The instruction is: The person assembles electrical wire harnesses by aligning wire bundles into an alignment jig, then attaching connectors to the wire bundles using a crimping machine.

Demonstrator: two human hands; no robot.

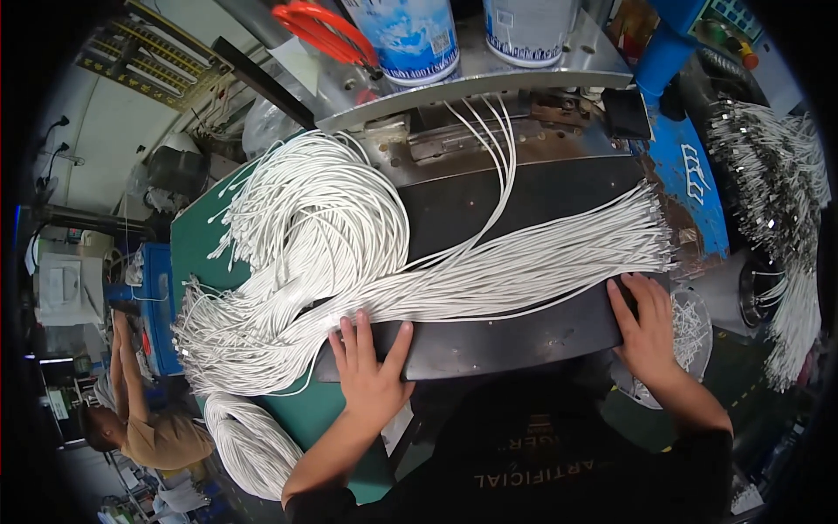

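Note:
A long bundle of white cables [524,262] lies across a black work surface [506,349], with its cut or terminated ends fanned out at the right. At its left end the bundle meets a big looped heap of white cables [323,210]. My left hand [371,367] has its fingers spread, the tips touching the lower edge of the bundle. Near the bundle's right end, my right hand [646,319] rests with fingers apart at the surface's front edge. Neither hand grasps anything. A few white cables [502,157] rise from the bundle toward a metal machine frame.
Red-handled scissors or pliers [323,31] and two tubs, one blue-and-white [406,39], stand on a metal shelf [480,86]. More white cables [772,210] hang at the right. A coiled cable bundle [249,445] sits lower left. Another person [153,428] works farther left.

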